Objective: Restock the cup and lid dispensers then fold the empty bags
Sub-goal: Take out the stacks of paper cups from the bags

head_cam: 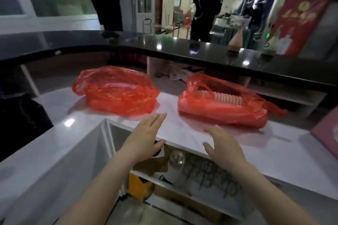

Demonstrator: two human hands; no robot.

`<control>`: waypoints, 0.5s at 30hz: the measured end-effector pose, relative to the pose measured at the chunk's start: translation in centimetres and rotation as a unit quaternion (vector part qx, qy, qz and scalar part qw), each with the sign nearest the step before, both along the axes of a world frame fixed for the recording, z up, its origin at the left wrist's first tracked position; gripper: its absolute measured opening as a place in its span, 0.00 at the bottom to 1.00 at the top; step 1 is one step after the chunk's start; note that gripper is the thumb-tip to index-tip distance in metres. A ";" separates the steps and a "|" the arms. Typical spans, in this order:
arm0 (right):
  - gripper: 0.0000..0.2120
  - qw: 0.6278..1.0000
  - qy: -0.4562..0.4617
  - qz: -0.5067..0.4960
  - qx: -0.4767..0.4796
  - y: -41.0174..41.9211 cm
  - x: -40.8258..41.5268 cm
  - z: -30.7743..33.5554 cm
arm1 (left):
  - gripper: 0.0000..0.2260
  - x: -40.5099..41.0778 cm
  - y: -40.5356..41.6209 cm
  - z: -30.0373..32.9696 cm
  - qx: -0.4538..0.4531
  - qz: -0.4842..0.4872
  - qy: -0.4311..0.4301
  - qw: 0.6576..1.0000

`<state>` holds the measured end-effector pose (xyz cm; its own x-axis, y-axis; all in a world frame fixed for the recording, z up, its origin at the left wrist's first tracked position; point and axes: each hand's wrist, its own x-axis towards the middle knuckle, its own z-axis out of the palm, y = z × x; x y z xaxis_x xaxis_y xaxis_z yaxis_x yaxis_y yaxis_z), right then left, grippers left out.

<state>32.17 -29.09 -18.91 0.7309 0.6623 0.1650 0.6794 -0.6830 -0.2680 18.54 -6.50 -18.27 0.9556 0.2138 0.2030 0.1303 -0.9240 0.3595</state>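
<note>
Two bare forearms reach forward from the bottom of the view, ending in the left hand (144, 138) and the right hand (222, 147). Both hands are spread, fingers straight and slightly apart, palms down, holding nothing. They hover above the near edge of the white counter (192, 131); whether either one touches the surface cannot be told.

Just beyond the left hand's fingertips lies the left red bag (115, 90), a crumpled translucent plastic bag with its mouth gaping upward; what it holds cannot be made out through the plastic. Beyond the right hand, and a little to its right, lies the right red bag (223, 104), full and lying on its side. Through its open mouth shows a stack of cups (226, 97), lying horizontally with ribbed rims. The two bags sit apart on the counter, with bare white surface between them, and neither hand touches either bag.

Below both hands, under the counter's edge, open shelves (182, 175) hold blurred clutter, including a yellow object (140, 185) beneath the left wrist. Beyond the bags, a raised black countertop (164, 45) runs across the view. Past it stand two people in dark clothes (204, 9).
</note>
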 end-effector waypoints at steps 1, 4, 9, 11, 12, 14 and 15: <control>0.22 1.000 -0.012 -0.022 -0.009 0.0 2.2 0.2 | 0.35 2.6 0.5 0.1 -0.007 -0.014 -0.009 1.000; 0.22 0.994 -0.073 -0.084 -0.013 0.4 8.6 1.4 | 0.34 10.3 2.1 0.9 -0.007 -0.056 -0.022 0.998; 0.18 0.973 -0.140 -0.153 -0.101 0.8 16.7 2.6 | 0.25 21.6 2.7 2.7 -0.029 -0.138 -0.045 0.989; 0.18 0.965 -0.148 -0.188 -0.109 0.4 18.7 2.4 | 0.20 25.1 2.0 3.1 -0.030 -0.180 -0.061 0.981; 0.18 0.961 -0.150 -0.205 -0.106 0.1 19.5 2.1 | 0.18 26.5 1.5 3.2 -0.038 -0.193 -0.064 0.978; 0.16 0.955 -0.169 -0.221 -0.097 -0.7 21.2 1.5 | 0.16 29.1 0.3 3.3 -0.084 -0.215 -0.065 0.971; 0.14 0.952 -0.188 -0.220 -0.098 -1.1 22.0 1.4 | 0.15 30.2 -0.4 3.4 -0.115 -0.227 -0.069 0.965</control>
